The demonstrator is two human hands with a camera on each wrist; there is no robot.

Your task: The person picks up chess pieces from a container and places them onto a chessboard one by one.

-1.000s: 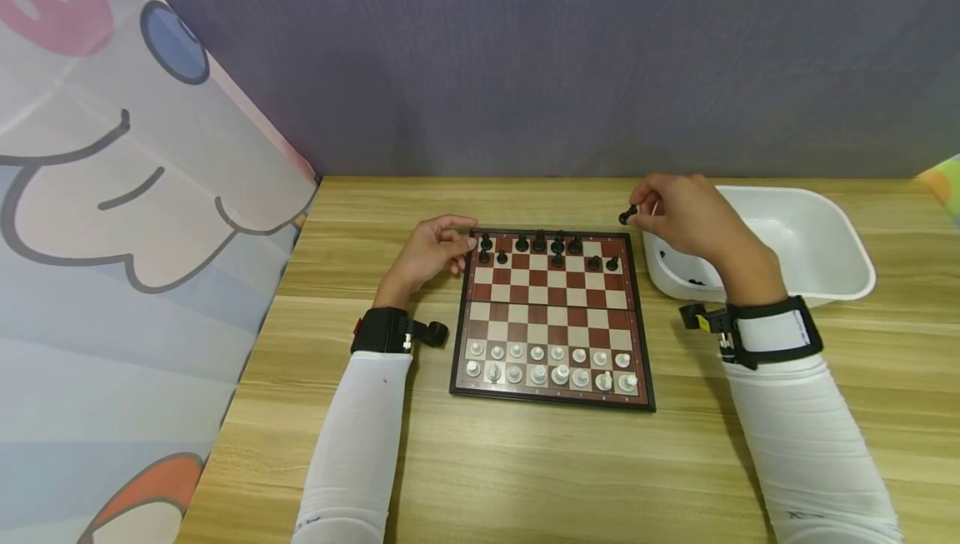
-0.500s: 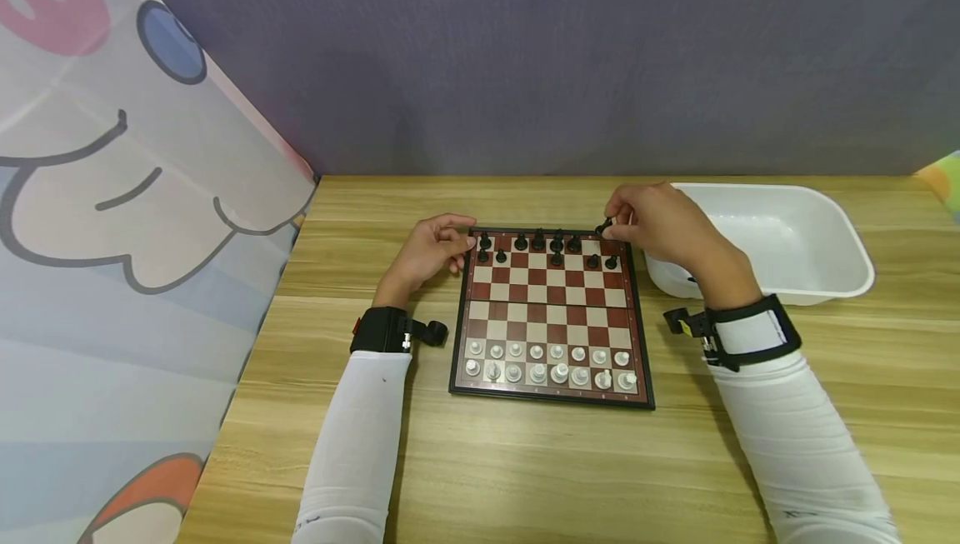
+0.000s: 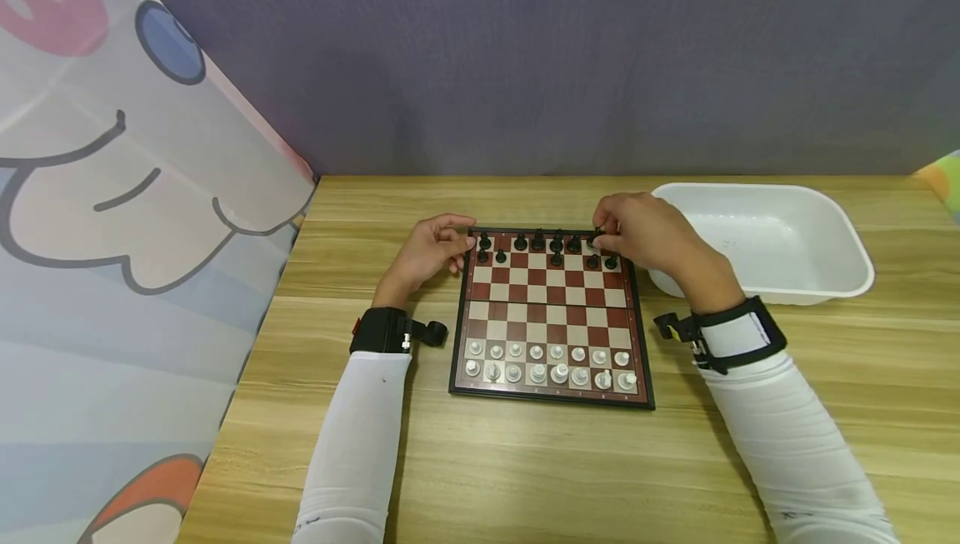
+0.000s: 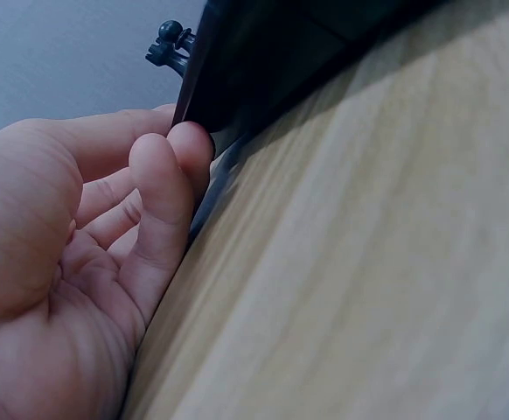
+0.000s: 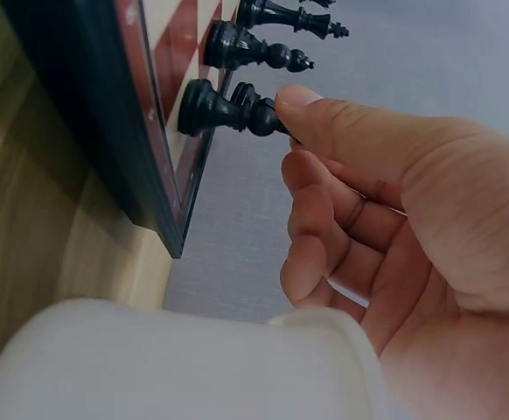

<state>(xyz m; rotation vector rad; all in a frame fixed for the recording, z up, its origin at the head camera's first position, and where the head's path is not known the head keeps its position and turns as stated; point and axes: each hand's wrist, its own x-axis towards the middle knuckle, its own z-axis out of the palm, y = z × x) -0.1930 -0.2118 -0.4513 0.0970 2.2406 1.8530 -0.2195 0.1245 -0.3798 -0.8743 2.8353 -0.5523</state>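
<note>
A chessboard with red and cream squares lies on the table. White chess pieces fill its two near rows, and black ones stand in the far rows with gaps. My left hand grips the board's edge at the far left corner, a black rook close by. Over the far right part, my right hand pinches a black chess piece between thumb and fingers, low over the last row. Its top is hidden by the fingers. A black pawn stands just in front of it.
A white plastic tub stands right of the board, beneath my right forearm and hand. Behind the wooden table rises a grey panel. A printed cartoon sheet lines the left side.
My right hand has moved left and down from beside the tub to the board's far right squares, bringing the black chess piece along. The left hand stays at the corner.
</note>
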